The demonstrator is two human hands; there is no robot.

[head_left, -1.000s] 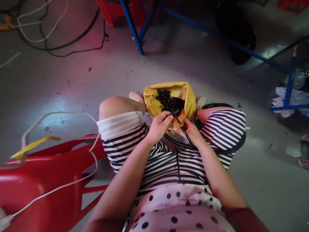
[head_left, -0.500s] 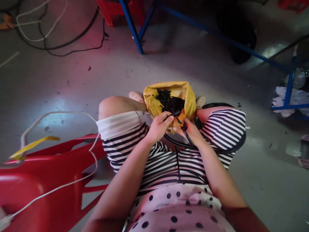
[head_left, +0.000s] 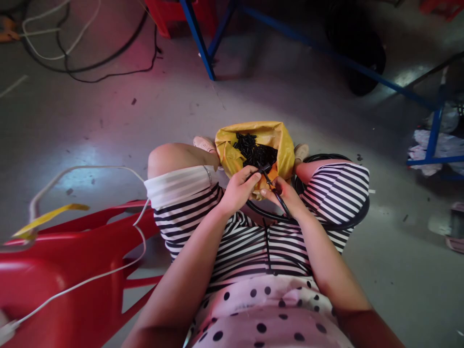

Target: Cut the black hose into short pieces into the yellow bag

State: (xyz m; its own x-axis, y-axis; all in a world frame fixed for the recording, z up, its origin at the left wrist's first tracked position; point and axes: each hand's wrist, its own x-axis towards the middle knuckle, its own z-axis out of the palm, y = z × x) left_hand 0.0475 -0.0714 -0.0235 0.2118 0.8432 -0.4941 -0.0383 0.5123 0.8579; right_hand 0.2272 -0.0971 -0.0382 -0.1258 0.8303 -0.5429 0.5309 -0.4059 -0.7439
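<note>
I sit with a yellow bag (head_left: 281, 145) between my knees, full of several short black tube pieces (head_left: 253, 151). My left hand (head_left: 237, 190) is closed, pinching the end of a black corrugated tube (head_left: 264, 168) over the bag's near edge. My right hand (head_left: 284, 195) is closed on a dark scissor-like tool (head_left: 278, 197) whose tip meets that tube end. The black corrugated hose (head_left: 337, 225) loops from my hands round over my right thigh.
A red plastic chair (head_left: 72, 280) with a white cable (head_left: 90, 275) over it stands at my left. Blue metal frame legs (head_left: 197, 38) and loose cables (head_left: 83, 63) lie on the grey floor ahead. More blue framing (head_left: 433, 140) is at the right.
</note>
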